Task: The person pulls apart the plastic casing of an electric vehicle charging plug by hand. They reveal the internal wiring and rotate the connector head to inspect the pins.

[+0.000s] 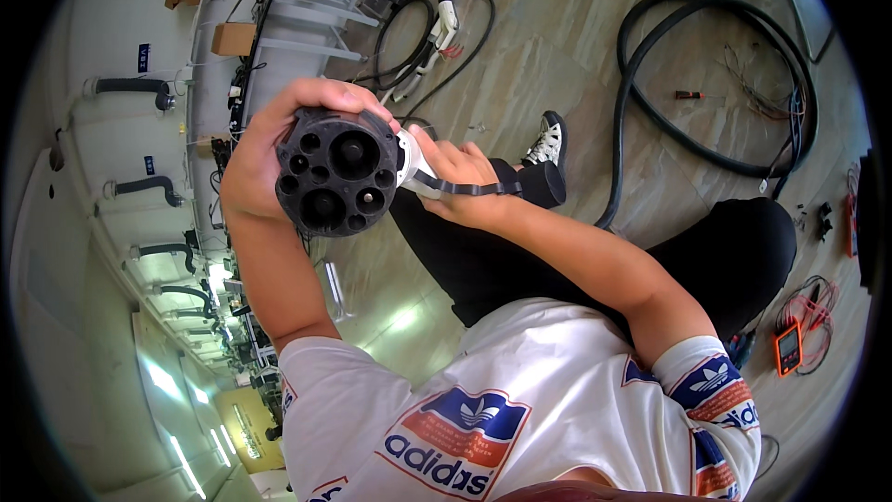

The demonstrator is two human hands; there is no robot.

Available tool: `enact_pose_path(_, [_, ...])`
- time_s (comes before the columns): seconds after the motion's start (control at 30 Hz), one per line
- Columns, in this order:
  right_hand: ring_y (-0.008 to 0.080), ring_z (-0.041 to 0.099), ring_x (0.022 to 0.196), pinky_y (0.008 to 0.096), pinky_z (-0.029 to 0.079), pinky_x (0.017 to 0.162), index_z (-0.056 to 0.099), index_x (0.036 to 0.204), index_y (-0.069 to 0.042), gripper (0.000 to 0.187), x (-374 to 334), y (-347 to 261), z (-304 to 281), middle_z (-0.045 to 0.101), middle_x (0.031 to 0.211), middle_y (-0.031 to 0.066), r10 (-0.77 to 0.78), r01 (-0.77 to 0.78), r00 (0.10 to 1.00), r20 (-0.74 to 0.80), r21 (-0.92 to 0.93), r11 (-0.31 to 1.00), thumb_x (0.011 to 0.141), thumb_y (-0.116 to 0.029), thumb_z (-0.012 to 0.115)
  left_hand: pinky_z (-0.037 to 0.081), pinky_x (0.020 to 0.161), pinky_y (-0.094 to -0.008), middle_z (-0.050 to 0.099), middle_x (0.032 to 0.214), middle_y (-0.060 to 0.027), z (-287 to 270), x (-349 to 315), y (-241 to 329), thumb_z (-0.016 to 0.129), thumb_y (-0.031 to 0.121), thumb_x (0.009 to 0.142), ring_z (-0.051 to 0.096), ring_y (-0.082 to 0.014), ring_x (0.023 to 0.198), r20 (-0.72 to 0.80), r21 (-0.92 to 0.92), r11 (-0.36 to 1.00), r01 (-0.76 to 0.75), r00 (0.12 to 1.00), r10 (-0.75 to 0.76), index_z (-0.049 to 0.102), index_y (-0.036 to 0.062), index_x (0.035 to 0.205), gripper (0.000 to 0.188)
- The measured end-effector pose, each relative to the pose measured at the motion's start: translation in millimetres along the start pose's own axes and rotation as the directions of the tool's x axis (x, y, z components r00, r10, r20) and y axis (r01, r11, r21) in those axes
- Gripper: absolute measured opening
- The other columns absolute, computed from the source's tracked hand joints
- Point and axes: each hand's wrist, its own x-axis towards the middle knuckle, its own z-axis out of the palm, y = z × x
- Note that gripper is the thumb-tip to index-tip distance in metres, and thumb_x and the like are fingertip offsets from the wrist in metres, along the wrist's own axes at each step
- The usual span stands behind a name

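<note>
An electric-vehicle charging connector (pixel 339 172) is held up in front of me, its round black face with several sockets turned toward the view. My left hand (pixel 269 135) is closed around the outer side and top of that black head. My right hand (pixel 465 172) grips the white and black handle (pixel 423 177) just behind it, with fingers curled over the far side. A black ribbed strip runs along the handle toward a black cylindrical end (pixel 544 186) beyond my right wrist. Part of the handle is hidden by my right hand.
A thick black cable (pixel 624 121) lies coiled on the floor at right, with loose thin wires (pixel 757 98) and a screwdriver (pixel 690 95) inside it. An orange multimeter (pixel 788 350) sits at lower right. Another white charging plug (pixel 444 28) rests farther off, beside a bench with cardboard boxes (pixel 232 39).
</note>
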Motion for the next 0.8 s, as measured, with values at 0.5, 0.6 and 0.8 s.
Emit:
enact_pose_path(0.5, [0.0327, 0.06, 0.083, 0.0405, 0.042, 0.078, 0.023, 0.158, -0.015, 0.104, -2.5, 7.8, 3.1, 0.06, 0.099, 0.0098, 0.028, -0.03, 0.999, 0.041, 0.045, 0.999, 0.071, -0.015, 0.079, 0.05, 0.099, -0.0404, 0.062, 0.122, -0.0192, -17.5, 7.6, -11.0, 0.101, 0.016, 0.045, 0.062, -0.0278, 0.115, 0.036, 0.037, 0.998, 0.056, 0.998, -0.057, 0.05, 0.0009, 0.128, 0.098])
enact_pose_path(0.6, [0.0329, 0.06, 0.084, 0.0406, 0.042, 0.078, 0.023, 0.159, -0.015, 0.103, -2.6, 7.4, 3.7, 0.06, 0.099, 0.0099, 0.034, -0.036, 0.998, 0.048, 0.057, 0.998, 0.071, -0.016, 0.078, 0.049, 0.1, -0.0405, 0.061, 0.123, -0.0183, -20.4, 5.9, -11.9, 0.101, 0.018, 0.045, 0.06, -0.0276, 0.117, 0.039, 0.078, 0.995, 0.056, 0.998, -0.059, 0.05, 0.0009, 0.128, 0.098])
enact_pose_path(0.8, [0.0326, 0.061, 0.084, 0.0406, 0.042, 0.078, 0.024, 0.158, -0.015, 0.103, -2.8, 7.5, 4.1, 0.06, 0.098, 0.0099, 0.034, -0.038, 0.998, 0.061, 0.066, 0.997, 0.071, -0.016, 0.079, 0.049, 0.1, -0.0393, 0.061, 0.123, -0.0171, -20.9, 7.4, -12.7, 0.1, 0.014, 0.045, 0.061, -0.0262, 0.115, 0.061, 0.089, 0.995, 0.048, 0.997, -0.054, 0.05, 0.0006, 0.128, 0.098])
